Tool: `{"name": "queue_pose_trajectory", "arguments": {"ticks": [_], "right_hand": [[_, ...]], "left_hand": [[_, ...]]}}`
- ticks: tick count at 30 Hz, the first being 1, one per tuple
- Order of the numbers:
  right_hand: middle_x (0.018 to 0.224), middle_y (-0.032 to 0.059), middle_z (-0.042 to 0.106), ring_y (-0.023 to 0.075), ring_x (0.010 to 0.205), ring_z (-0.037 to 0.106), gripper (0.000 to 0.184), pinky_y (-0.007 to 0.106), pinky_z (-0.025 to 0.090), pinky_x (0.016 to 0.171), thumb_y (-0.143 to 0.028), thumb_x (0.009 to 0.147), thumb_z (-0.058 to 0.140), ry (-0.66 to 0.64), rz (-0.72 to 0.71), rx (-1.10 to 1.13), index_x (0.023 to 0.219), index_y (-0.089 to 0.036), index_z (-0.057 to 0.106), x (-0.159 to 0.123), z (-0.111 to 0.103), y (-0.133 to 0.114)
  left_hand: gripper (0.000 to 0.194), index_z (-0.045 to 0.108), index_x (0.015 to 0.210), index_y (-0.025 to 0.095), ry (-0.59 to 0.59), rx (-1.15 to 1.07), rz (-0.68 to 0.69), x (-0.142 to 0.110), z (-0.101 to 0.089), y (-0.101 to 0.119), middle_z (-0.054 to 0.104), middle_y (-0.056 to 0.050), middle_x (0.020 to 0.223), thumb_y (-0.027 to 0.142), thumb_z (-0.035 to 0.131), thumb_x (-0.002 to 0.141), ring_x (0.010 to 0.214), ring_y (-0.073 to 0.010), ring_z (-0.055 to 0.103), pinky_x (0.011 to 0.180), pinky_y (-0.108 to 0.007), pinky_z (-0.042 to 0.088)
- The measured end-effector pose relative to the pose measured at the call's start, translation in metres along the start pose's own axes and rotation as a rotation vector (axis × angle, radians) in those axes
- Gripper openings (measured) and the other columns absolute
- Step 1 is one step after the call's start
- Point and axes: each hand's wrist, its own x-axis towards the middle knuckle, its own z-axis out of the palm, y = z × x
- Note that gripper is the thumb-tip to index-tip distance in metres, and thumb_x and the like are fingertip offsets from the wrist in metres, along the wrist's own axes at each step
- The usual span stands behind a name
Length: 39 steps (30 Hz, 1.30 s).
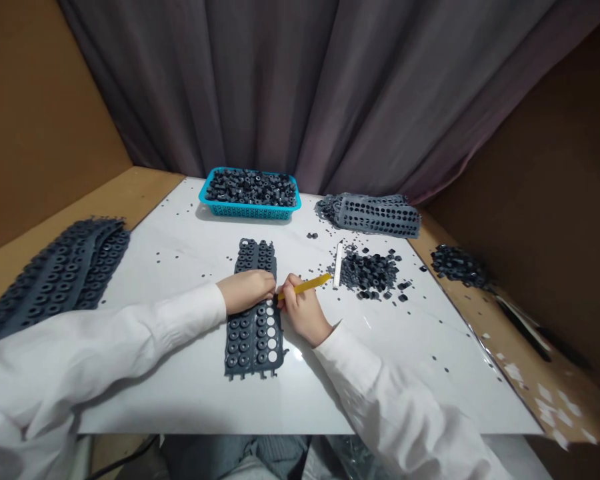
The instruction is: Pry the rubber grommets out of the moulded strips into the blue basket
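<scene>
A dark grey moulded rubber sheet (255, 337) with rows of ring-shaped parts lies on the white table. Along its right column several round holes show white where rings are absent. My left hand (249, 291) rests across the sheet's middle, fingertips pinched together near that column; what they grip is hidden. At the sheet's right edge my right hand (303, 312) is closed around a slim yellow tool (313, 283). The tool's lower end lies by my left fingertips, and its kind cannot be made out.
Behind the sheet stands a blue basket (250, 212) full of small black rubber parts. To the right are a white pen (338, 265), a pile of black pieces (373, 272) and punched sheets (380, 215). More ringed sheets (60, 273) are stacked at left.
</scene>
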Motion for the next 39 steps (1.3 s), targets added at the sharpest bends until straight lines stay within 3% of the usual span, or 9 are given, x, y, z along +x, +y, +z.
{"name": "queue_pose_trajectory", "arguments": {"ticks": [5, 8, 10, 13, 17, 21, 28, 33, 39], "right_hand": [[0.053, -0.0031, 0.049, 0.0124, 0.051, 0.049, 0.025, 0.025, 0.039, 0.053, -0.026, 0.088, 0.034, 0.003, 0.007, 0.019, 0.065, -0.021, 0.041, 0.000, 0.001, -0.002], [0.051, -0.0036, 0.051, 0.0110, 0.044, 0.047, 0.024, 0.023, 0.039, 0.048, -0.028, 0.088, 0.034, 0.067, 0.076, 0.182, 0.067, -0.021, 0.044, 0.007, -0.001, 0.000], [0.049, -0.0037, 0.052, 0.0111, 0.042, 0.047, 0.023, 0.022, 0.039, 0.045, -0.028, 0.086, 0.035, 0.118, 0.105, 0.238, 0.067, -0.020, 0.046, 0.013, -0.002, 0.001], [0.047, -0.0036, 0.053, 0.0114, 0.040, 0.048, 0.023, 0.022, 0.039, 0.042, -0.028, 0.084, 0.037, 0.107, 0.125, 0.236, 0.065, -0.020, 0.047, 0.020, -0.002, 0.005], [0.047, -0.0033, 0.054, 0.0111, 0.040, 0.049, 0.023, 0.022, 0.039, 0.043, -0.027, 0.084, 0.038, 0.093, 0.110, 0.203, 0.064, -0.020, 0.047, 0.022, 0.000, 0.012], [0.048, -0.0031, 0.055, 0.0116, 0.041, 0.050, 0.023, 0.022, 0.040, 0.044, -0.028, 0.085, 0.038, 0.068, 0.101, 0.206, 0.065, -0.020, 0.047, 0.022, 0.001, 0.014], [0.050, -0.0025, 0.052, 0.0125, 0.046, 0.050, 0.026, 0.024, 0.040, 0.049, -0.027, 0.088, 0.035, 0.010, 0.039, 0.105, 0.065, -0.021, 0.044, 0.023, -0.001, 0.009], [0.050, -0.0031, 0.049, 0.0123, 0.046, 0.048, 0.025, 0.024, 0.037, 0.050, -0.023, 0.088, 0.036, -0.041, -0.001, 0.010, 0.064, -0.022, 0.040, 0.026, -0.003, 0.004], [0.049, -0.0036, 0.047, 0.0119, 0.046, 0.046, 0.024, 0.023, 0.034, 0.049, -0.018, 0.087, 0.034, -0.035, -0.004, -0.055, 0.063, -0.022, 0.036, 0.026, -0.004, 0.004]], "left_hand": [[0.015, 0.054, 0.081, 0.015, 0.369, -0.664, -0.355, -0.003, -0.019, -0.020, 0.058, -0.001, 0.072, 0.029, 0.049, 0.083, 0.066, -0.0132, 0.057, 0.065, -0.027, 0.047], [0.013, 0.052, 0.087, 0.014, 0.301, -1.010, -0.467, 0.001, -0.027, -0.024, 0.058, -0.001, 0.075, 0.024, 0.050, 0.079, 0.061, -0.0102, 0.055, 0.058, -0.024, 0.046], [0.018, 0.055, 0.090, 0.014, 0.200, -1.057, -0.485, 0.004, -0.026, -0.024, 0.059, -0.001, 0.075, 0.017, 0.049, 0.074, 0.060, -0.0097, 0.055, 0.056, -0.023, 0.045], [0.022, 0.063, 0.083, 0.013, 0.099, -0.848, -0.436, 0.007, -0.019, -0.021, 0.059, -0.001, 0.068, 0.013, 0.045, 0.069, 0.060, -0.0113, 0.055, 0.056, -0.023, 0.045], [0.020, 0.068, 0.077, 0.014, 0.097, -0.406, -0.248, 0.010, -0.014, -0.015, 0.063, -0.003, 0.079, 0.012, 0.053, 0.064, 0.067, -0.0132, 0.056, 0.064, -0.024, 0.046], [0.016, 0.067, 0.078, 0.012, 0.040, -0.178, -0.151, 0.014, -0.014, -0.010, 0.059, -0.005, 0.081, 0.012, 0.061, 0.063, 0.067, -0.0136, 0.055, 0.065, -0.024, 0.046], [0.014, 0.064, 0.078, 0.012, -0.032, -0.022, -0.122, 0.020, -0.010, -0.007, 0.056, -0.007, 0.082, 0.010, 0.062, 0.064, 0.077, -0.0191, 0.058, 0.074, -0.027, 0.047], [0.013, 0.064, 0.085, 0.012, -0.059, 0.048, -0.031, 0.014, -0.008, -0.006, 0.057, -0.009, 0.087, 0.012, 0.055, 0.075, 0.083, -0.0214, 0.059, 0.079, -0.030, 0.046], [0.018, 0.060, 0.079, 0.013, 0.046, 0.018, -0.020, 0.006, 0.004, -0.009, 0.059, -0.008, 0.084, 0.015, 0.043, 0.086, 0.082, -0.0196, 0.058, 0.078, -0.030, 0.046]]}}
